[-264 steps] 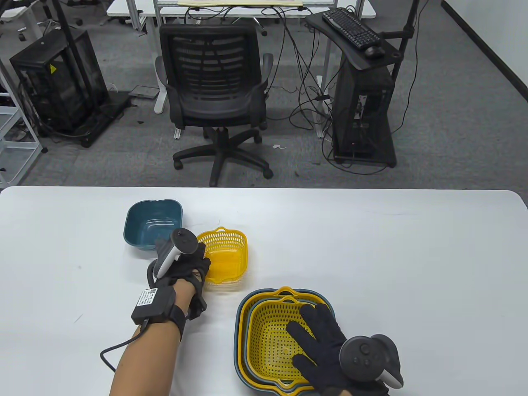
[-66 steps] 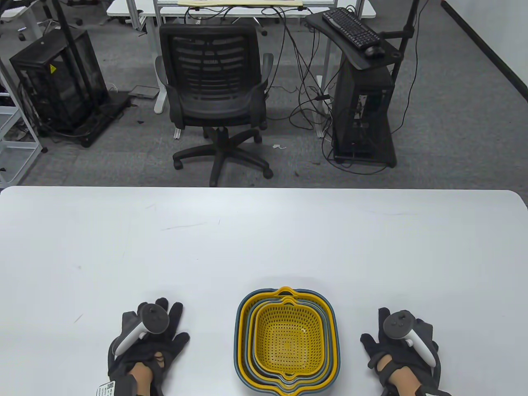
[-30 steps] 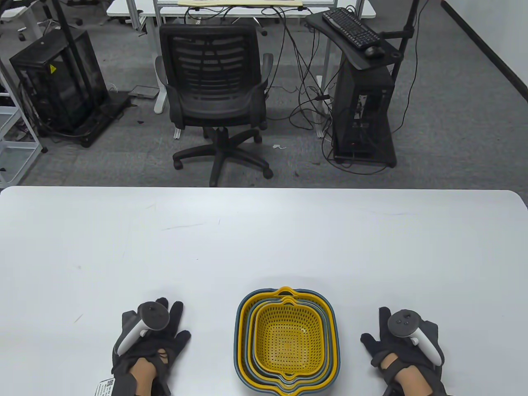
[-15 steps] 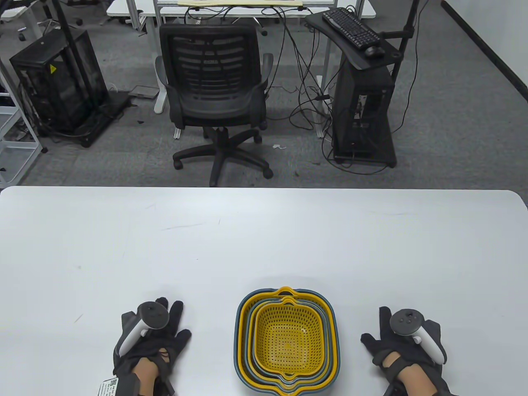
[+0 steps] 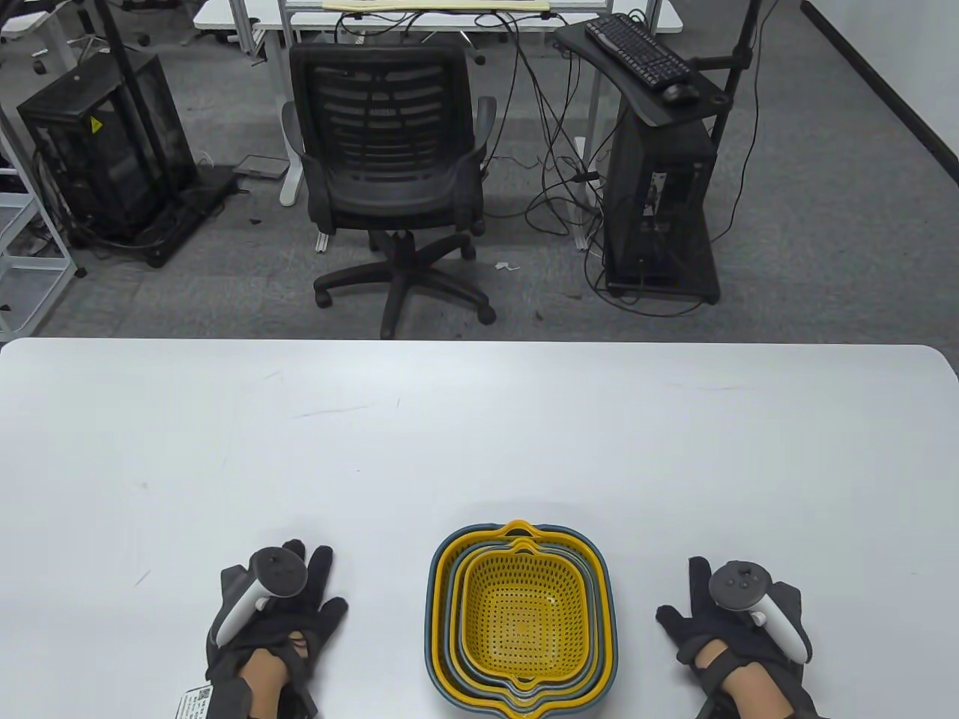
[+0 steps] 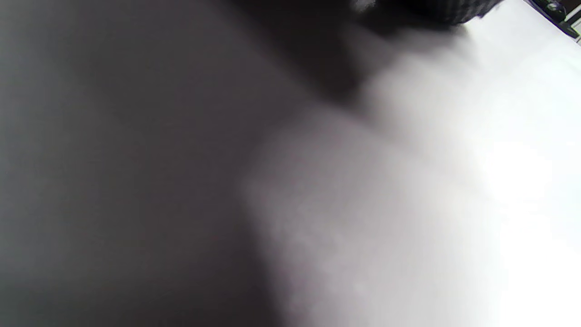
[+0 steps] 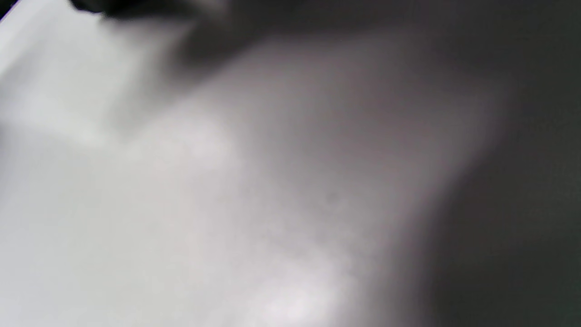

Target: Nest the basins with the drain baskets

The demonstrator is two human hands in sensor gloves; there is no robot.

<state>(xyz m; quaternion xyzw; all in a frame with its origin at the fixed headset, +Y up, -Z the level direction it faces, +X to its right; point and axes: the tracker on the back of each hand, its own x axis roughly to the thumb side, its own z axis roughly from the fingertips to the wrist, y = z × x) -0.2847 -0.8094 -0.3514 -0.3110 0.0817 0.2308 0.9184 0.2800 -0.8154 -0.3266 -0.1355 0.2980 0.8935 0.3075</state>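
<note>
A nested stack of blue basins and yellow drain baskets (image 5: 521, 619) sits near the table's front edge, a small yellow basket (image 5: 517, 607) innermost on top. My left hand (image 5: 279, 608) rests flat on the table to the stack's left, fingers spread, holding nothing. My right hand (image 5: 730, 614) rests flat on the table to the stack's right, fingers spread, holding nothing. Both wrist views show only blurred white table surface and shadow.
The white table (image 5: 479, 434) stretches wide behind the stack. A black office chair (image 5: 393, 187) stands beyond the far edge, with a computer cart (image 5: 659, 187) at the back right.
Since 8.8 s ago the separate blue basin and yellow basket have joined the stack, and both hands have come to rest flat beside it. Over the last second nothing moves.
</note>
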